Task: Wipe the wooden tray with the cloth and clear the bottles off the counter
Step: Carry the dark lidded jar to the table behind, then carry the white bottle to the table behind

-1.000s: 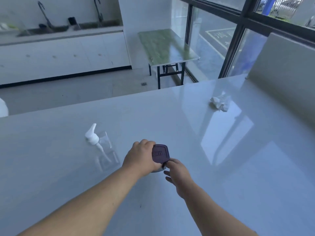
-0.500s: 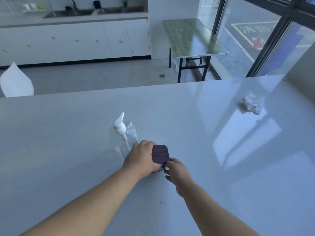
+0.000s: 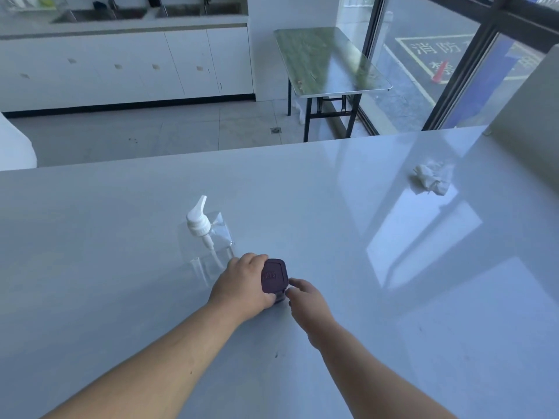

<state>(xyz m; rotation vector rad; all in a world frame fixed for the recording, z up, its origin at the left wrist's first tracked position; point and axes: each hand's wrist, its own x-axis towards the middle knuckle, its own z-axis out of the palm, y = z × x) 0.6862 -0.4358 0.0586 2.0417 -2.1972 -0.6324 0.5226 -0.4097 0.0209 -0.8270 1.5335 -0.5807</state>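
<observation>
A small bottle with a dark purple square lid [image 3: 273,276] stands on the grey counter [image 3: 393,297] in front of me. My left hand [image 3: 242,282] is wrapped around its left side. My right hand [image 3: 305,297] touches its lower right edge with the fingertips. Just behind and to the left stands a clear pump bottle [image 3: 208,246] with a white pump head, untouched. A crumpled white cloth [image 3: 429,179] lies far right on the counter. No wooden tray is in view.
The counter's far edge runs across the middle of the view, with floor beyond it. A green folding table [image 3: 329,62] stands by the window. White cabinets with sinks [image 3: 121,62] line the back wall. A white wall panel [image 3: 529,116] rises at the counter's right end.
The view has swung left and tipped up, so the bottles and cloth sit further right in the frame. Both hands have stayed on the purple-lidded bottle.
</observation>
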